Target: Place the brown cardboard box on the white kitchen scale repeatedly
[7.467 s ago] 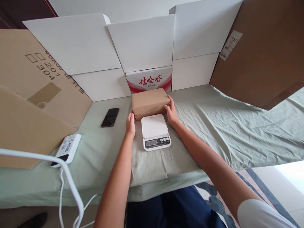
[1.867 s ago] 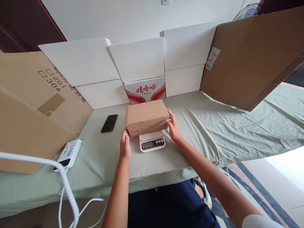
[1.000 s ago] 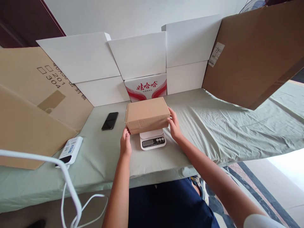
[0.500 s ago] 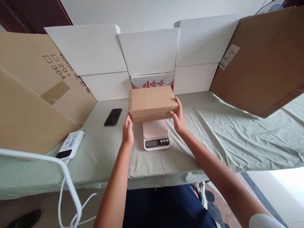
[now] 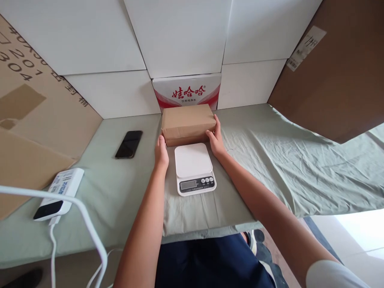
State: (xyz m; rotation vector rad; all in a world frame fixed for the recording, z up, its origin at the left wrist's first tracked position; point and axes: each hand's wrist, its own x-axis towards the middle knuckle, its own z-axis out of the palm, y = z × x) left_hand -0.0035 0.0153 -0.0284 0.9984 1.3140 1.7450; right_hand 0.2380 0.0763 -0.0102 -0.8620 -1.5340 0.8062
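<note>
A brown cardboard box (image 5: 188,123) is held between my two hands, just behind the scale and in front of the printed carton. My left hand (image 5: 161,153) grips its left end, the thumb upright at the near corner and the other fingers mostly hidden. On the right end, my right hand (image 5: 216,138) has its thumb on the front face and its fingers round the side. Directly nearer to me lies a white kitchen scale (image 5: 193,162) with a bare platform, its display and buttons facing me.
A black phone (image 5: 129,144) lies left of the box. Farther left is a white power bank (image 5: 61,192) with a white cable (image 5: 87,224). White boxes (image 5: 180,36), a printed carton (image 5: 187,93) and large brown cardboard panels (image 5: 333,72) border the green cloth (image 5: 270,160).
Both hands have carried the cardboard box away from me and down, from above the scale to behind it. The scale's platform is now uncovered. The camera view has tilted downward.
</note>
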